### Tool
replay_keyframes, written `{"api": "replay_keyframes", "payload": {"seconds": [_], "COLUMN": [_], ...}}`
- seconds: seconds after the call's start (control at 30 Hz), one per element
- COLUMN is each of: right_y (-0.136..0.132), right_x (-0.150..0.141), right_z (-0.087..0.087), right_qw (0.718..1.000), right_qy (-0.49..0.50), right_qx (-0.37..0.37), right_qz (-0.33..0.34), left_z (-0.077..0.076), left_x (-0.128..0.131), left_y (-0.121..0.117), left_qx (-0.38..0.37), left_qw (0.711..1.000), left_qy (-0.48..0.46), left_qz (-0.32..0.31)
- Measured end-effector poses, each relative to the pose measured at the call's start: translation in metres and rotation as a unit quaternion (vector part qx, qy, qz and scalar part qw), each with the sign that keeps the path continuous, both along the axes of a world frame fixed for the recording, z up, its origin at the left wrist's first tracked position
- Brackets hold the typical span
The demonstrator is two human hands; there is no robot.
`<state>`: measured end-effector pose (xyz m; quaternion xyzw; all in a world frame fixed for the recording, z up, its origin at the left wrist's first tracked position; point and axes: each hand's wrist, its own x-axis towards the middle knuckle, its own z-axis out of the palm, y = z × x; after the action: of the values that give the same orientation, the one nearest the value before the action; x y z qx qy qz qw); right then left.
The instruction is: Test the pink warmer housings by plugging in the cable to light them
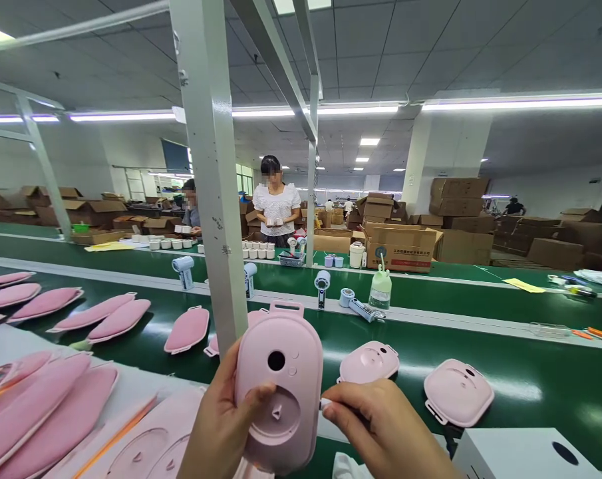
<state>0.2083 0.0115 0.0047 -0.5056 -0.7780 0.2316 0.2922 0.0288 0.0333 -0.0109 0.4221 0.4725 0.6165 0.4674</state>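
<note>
My left hand (231,406) holds up a pink plastic device (305,372) with rounded corners, its thumb lying across the front. This face has a dark round window, two small round marks and a circular recess with a raised triangle; a strap loop tops it. At the device's right edge, my right hand (380,419) pinches a small white plug-like piece (324,403) between thumb and fingers. Whether its tip sits inside the device cannot be seen. Beyond the right hand, two similar pink devices (459,392) lie on the green belt.
More pink padded devices (187,329) lie on the belt and pile up at left. A white box (530,452) stands at lower right. A metal post (211,166) rises ahead. Handheld fans (322,286) and a green-topped bottle (380,289) stand farther back. A person (275,199) works opposite.
</note>
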Motion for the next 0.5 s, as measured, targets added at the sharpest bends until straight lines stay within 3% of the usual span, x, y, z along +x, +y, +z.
{"api": "replay_keyframes", "payload": {"seconds": [0.3,0.4,0.5], "right_y": [0.011,0.012,0.013], "right_x": [-0.001,-0.001,-0.002], "right_z": [-0.005,-0.006,-0.005], "right_qw": [0.994,0.994,0.994], "right_qy": [0.086,0.079,0.065], "right_qx": [-0.055,-0.06,-0.073], "right_qz": [0.04,0.048,0.046], "left_z": [0.003,0.007,0.011], "left_x": [-0.008,-0.014,-0.018], "left_y": [-0.004,-0.004,-0.001], "left_qx": [0.008,0.028,-0.005], "left_qw": [0.991,0.99,0.992], "left_qy": [0.132,0.115,0.086], "left_qz": [-0.032,-0.074,-0.091]}}
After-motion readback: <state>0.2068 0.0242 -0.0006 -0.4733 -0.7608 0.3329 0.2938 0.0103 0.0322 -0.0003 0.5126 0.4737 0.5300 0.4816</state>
